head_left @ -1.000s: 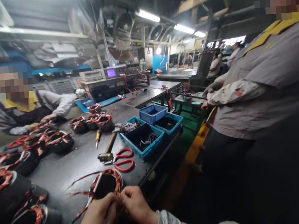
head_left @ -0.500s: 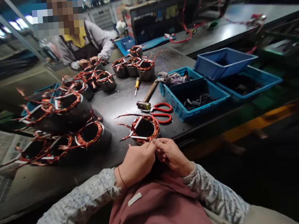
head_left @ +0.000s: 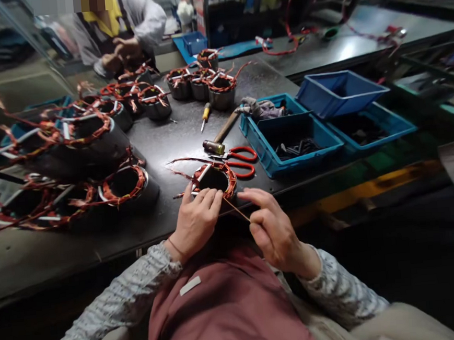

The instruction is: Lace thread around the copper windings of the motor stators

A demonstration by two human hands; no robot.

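In front of me at the table's near edge stands a motor stator (head_left: 230, 176), a dark ring with copper-coloured windings, white strips and loose leads. My left hand (head_left: 197, 218) grips its near rim, fingers laid over the windings and thumb at the left side. My right hand (head_left: 274, 232) pinches the end of a thin cord (head_left: 237, 211), which runs taut from the stator's near rim down to the right. Just behind the stator lie red-handled scissors (head_left: 246, 162), beside a hammer (head_left: 214, 147). A yellow-handled screwdriver (head_left: 206, 113) rests farther back.
Several stators (head_left: 136, 190) crowd the left, some stacked, and more stators (head_left: 221, 94) stand farther back. On the right, a blue bin (head_left: 303, 163) holds dark pieces, with a cloth (head_left: 263, 108) behind; other bins (head_left: 342, 95) adjoin it. A co-worker (head_left: 137, 25) works across the table.
My hands were together at the stator's near rim. The left has spread onto the rim; the right has drawn away to the right, stretching the cord. The view has shifted slightly.
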